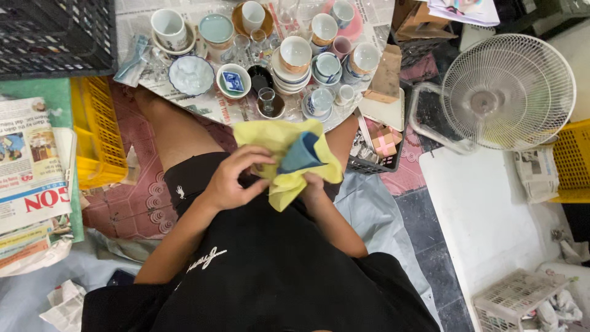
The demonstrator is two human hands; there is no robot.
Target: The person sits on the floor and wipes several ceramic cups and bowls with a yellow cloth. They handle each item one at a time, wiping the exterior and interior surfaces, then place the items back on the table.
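I sit on the floor with my legs out. Both hands hold a yellow cloth wrapped around a blue, dish-like object above my lap. My left hand pinches the cloth from the left with its fingers curled over the edge. My right hand grips from underneath, mostly hidden by the cloth. Just beyond my hands, several cups, saucers and small bowls stand on spread newspaper.
A white floor fan stands at the right by a white board. A yellow crate and stacked newspapers lie at the left, a black crate at top left. A white basket sits at bottom right.
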